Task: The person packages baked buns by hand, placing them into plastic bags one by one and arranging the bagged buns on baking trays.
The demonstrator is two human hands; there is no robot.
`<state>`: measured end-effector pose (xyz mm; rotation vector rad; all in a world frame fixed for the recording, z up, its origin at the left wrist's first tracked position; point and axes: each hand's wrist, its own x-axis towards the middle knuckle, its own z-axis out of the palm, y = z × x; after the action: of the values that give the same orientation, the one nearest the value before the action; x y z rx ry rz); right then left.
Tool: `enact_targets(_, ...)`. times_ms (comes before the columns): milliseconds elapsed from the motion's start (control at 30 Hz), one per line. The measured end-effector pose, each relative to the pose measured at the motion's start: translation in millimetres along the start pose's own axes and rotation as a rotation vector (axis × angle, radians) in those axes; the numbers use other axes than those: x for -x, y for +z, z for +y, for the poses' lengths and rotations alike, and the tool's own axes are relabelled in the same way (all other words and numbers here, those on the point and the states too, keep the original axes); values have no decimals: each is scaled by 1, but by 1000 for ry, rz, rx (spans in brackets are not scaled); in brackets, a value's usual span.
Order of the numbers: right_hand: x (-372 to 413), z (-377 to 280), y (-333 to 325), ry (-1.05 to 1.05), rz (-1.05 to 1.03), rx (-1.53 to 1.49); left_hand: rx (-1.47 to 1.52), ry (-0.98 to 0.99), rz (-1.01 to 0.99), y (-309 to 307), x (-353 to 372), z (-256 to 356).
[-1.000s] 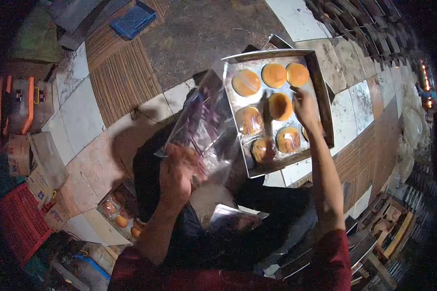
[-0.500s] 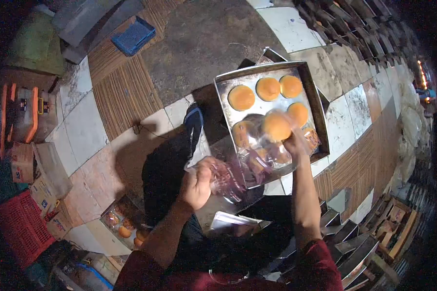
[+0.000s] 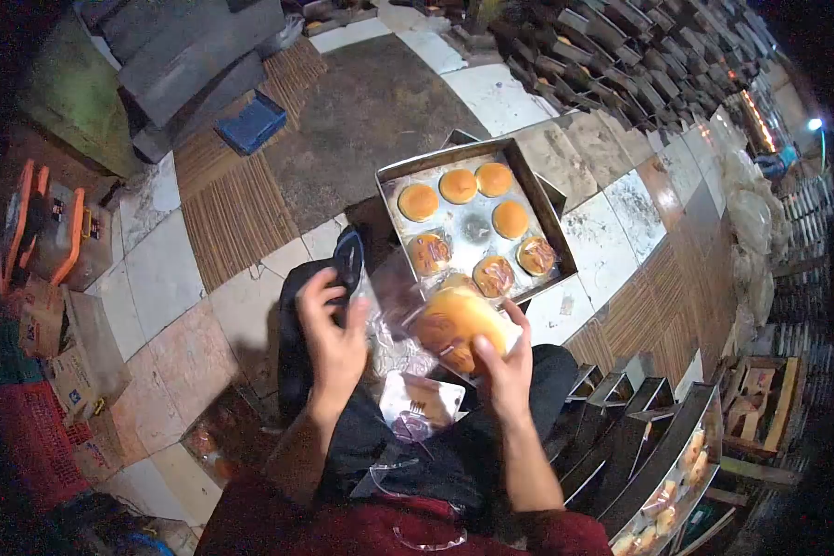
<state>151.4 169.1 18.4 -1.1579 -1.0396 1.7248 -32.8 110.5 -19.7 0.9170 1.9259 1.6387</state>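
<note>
A golden round bun [image 3: 461, 326] is gripped in my right hand [image 3: 507, 371], thumb on top, with clear printed plastic over at least part of it. My left hand [image 3: 332, 338] is open to the left, fingers spread and a little blurred, with nothing plainly held. Between the hands lie clear plastic bags [image 3: 394, 357], close to my left hand. Just beyond is a metal baking tray [image 3: 539, 199] with several bare buns [image 3: 511, 220] at the back and wrapped buns [image 3: 493, 276] along the near side.
A white printed packet [image 3: 422, 400] lies in my lap. Stacked metal trays [image 3: 639, 426] stand at the right, one holding wrapped buns [image 3: 663, 505]. A blue crate [image 3: 251, 124] sits on the tiled floor at back left. Red crates [image 3: 37, 426] and cardboard boxes [image 3: 74, 380] are at the left.
My right hand has brought the bun from over the tray toward my body. My left hand has moved left and opened, away from the plastic bags. The view has shifted.
</note>
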Motion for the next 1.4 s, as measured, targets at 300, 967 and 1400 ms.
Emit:
enact_targets(300, 102, 34, 30, -629, -461, 354, 687, -458, -444, -15, 73, 90)
enact_targets(967, 37, -25, 54, -926, -596, 1393, 2048, -1332, -546, 0, 28, -40)
enact_targets(1400, 95, -23, 33, -119, -413, 84, 1628, -367, -215, -20, 0, 101)
